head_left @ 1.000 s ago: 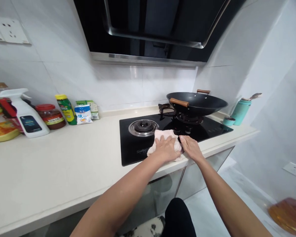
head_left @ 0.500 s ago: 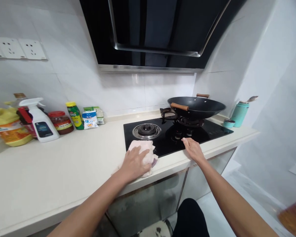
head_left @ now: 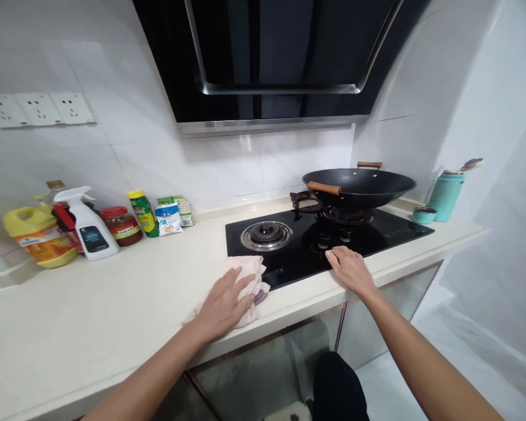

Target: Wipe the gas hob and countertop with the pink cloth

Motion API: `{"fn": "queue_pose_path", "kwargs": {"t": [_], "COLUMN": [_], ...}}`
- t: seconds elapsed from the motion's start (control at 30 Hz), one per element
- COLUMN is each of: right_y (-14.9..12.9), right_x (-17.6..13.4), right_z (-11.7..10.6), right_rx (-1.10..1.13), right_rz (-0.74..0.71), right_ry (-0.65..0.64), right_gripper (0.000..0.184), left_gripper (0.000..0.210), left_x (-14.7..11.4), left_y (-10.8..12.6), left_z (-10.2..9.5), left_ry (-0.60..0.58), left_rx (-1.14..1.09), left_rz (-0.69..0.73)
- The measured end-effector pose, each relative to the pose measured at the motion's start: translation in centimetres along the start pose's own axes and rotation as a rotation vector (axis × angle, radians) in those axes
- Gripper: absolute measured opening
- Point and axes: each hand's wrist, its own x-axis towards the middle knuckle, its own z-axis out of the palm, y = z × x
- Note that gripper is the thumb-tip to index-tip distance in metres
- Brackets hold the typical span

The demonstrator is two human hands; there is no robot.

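My left hand (head_left: pixel 226 302) presses down on a pale pink cloth (head_left: pixel 246 268), its fingers curved over the fabric. The cloth lies bunched across the front left corner of the black glass stove (head_left: pixel 289 270) and the white counter beside it. A purplish patch shows at the cloth's right edge. My right hand (head_left: pixel 349 269) rests at the stove's front edge, near the control knobs (head_left: pixel 324 240), fingers stretched out and holding nothing. Behind my left hand is the bare left burner (head_left: pixel 267 234). A black wok (head_left: pixel 362 187) with wooden handles sits on the right burner.
On the counter (head_left: pixel 92 316) at left stand a yellow jug (head_left: pixel 41 237), a white spray bottle (head_left: pixel 92 228), a red-lidded jar (head_left: pixel 121 225), a green bottle (head_left: pixel 144 213) and packets (head_left: pixel 169 218). A teal bottle (head_left: pixel 447 196) and small cup (head_left: pixel 424 215) are right. The range hood (head_left: pixel 276 58) overhangs.
My left hand and the cloth have slid left and toward the counter's front edge. My right hand stays by the stove's front edge. The camera view has shifted slightly.
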Motion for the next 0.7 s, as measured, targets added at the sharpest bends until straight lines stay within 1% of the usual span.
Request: {"fn": "queue_pose_path", "kwargs": {"t": [0.1, 0.2, 0.27, 0.37, 0.47, 0.57, 0.7], "right_y": [-0.4, -0.8, -0.7, -0.4, -0.7, -2.1, -4.2], "right_x": [-0.2, -0.5, -0.8, -1.2, -1.7, -2.3, -3.1], "right_z": [-0.1, -0.1, -0.1, 0.0, 0.2, 0.4, 0.9], "right_rx": [-0.029, -0.043, -0.022, 0.046, 0.093, 0.06, -0.074], "right_rz": [0.002, 0.02, 0.051, 0.105, 0.12, 0.066, -0.046], "right_ry": [-0.019, -0.027, -0.04, -0.098, -0.135, -0.138, -0.107], "right_gripper": [0.044, 0.044, 0.046, 0.05, 0.051, 0.051, 0.05], "left_gripper": [0.054, 0.056, 0.059, 0.06, 0.063, 0.065, 0.066], "left_x": [1.7, 4.2, 6.1, 9.2, 12.0, 14.4, 17.8], "left_y": [0.6, 0.2, -0.6, -2.2, -3.9, -5.6, -7.6], "left_z": [-0.6, -1.0, -1.0, -0.4, 0.2, 0.5, 0.8], "left_ry": [-0.091, -0.168, -0.172, -0.142, -0.128, -0.133, -0.14], "left_rx": [0.007, -0.005, 0.006, 0.053, 0.081, 0.083, 0.087], "left_rz": [0.008, -0.032, -0.063, -0.084, -0.127, -0.164, -0.211]}}
